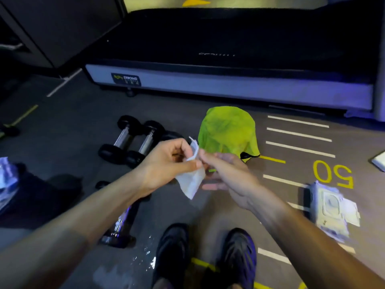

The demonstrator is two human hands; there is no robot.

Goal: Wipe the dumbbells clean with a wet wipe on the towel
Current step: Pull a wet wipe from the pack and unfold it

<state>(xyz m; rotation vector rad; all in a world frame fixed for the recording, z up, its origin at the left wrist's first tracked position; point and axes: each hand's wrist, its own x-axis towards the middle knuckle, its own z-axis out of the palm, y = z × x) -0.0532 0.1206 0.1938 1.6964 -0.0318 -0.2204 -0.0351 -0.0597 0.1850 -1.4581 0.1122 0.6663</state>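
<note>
Both hands unfold a wipe (pixel 190 180).
Left hand (pixel 166 163) and right hand (pixel 227 174) pinch its edges, opening it for the dumbbells (pixel 133 140).

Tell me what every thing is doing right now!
Left hand: pinching the wet wipe.
Right hand: pinching the wipe's edge.
Wet wipe: held up, partly unfolded.
Two dumbbells: lying side by side on the floor.
Green towel: crumpled on the floor.
Wipes pack: on the floor; open or shut, can't tell.

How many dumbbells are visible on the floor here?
3: two dumbbells lie side by side left of the green towel; a third lies under the left forearm, partly hidden.
</note>
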